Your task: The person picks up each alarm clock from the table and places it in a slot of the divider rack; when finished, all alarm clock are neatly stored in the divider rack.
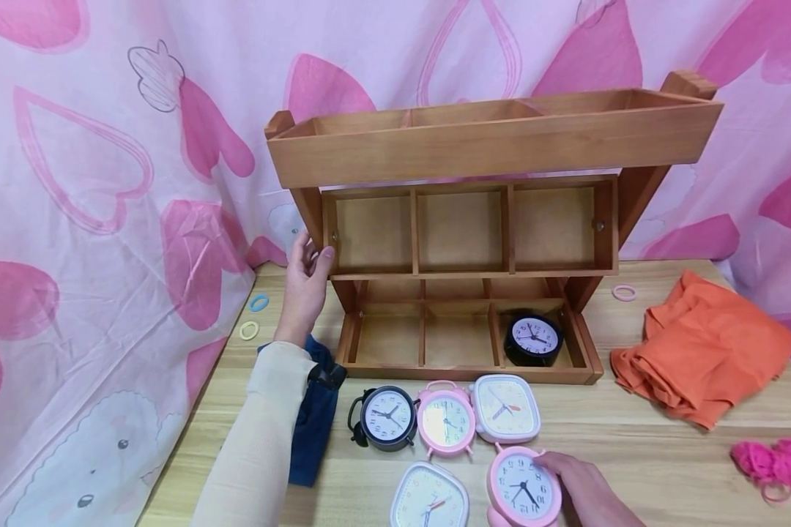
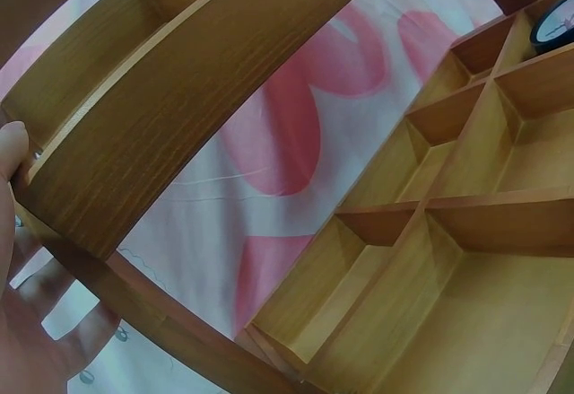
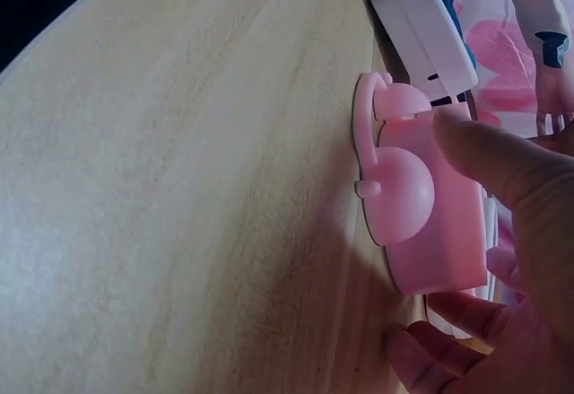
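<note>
My left hand point(image 1: 305, 289) grips the left side of a wooden three-tier rack point(image 1: 474, 150), its thumb on the middle tray and its fingers behind the side post. Near the front edge, my right hand point(image 1: 587, 487) holds a pink twin-bell alarm clock point(image 1: 524, 484) that lies face up, its bells toward me. The right wrist view shows the thumb on that clock's side and the fingers at its other end. A black round clock point(image 1: 534, 339) sits in the bottom tray's right compartment. Before the rack lie a black twin-bell clock point(image 1: 388, 417), another pink clock point(image 1: 445, 421) and two white square clocks point(image 1: 504, 408).
An orange cloth point(image 1: 699, 351) and a magenta yarn bundle point(image 1: 778, 465) lie on the right. Dark blue fabric point(image 1: 313, 439) is under my left forearm. Blue point(image 1: 258, 302), yellow point(image 1: 249, 331) and pink point(image 1: 624, 293) rings lie on the table. A heart-patterned curtain point(image 1: 105, 219) hangs behind.
</note>
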Available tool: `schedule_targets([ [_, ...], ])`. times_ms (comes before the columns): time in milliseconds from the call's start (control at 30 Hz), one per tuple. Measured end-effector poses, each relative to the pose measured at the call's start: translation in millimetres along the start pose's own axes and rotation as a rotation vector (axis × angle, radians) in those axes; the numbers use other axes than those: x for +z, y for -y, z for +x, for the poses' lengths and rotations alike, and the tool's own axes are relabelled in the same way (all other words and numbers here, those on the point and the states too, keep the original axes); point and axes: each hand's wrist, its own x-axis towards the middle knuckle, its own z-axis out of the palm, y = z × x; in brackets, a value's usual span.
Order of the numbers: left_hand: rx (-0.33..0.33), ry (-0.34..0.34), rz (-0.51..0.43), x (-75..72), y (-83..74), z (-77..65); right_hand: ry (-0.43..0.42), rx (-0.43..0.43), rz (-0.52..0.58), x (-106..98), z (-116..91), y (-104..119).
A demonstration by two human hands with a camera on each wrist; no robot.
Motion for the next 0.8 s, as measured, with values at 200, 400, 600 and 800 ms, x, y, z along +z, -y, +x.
schedule_targets([
  [200,-0.021,-0.003,0.01,-0.6,0.9,0.7,0.029,0.071,0.023,-4,2,8],
  [400,-0.003,-0.015,0.004,-2.6,21.9,11.3,-0.005,0.096,0.036,-3,3,12],
  [600,0.039,-0.03,0.004,-2.6,32.7,15.9,0.064,0.16,0.077,-6,5,15],
  [800,0.052,-0.031,-0.02,-2.3,28.8,14.1,0.106,0.128,0.12,-8,7,7],
])
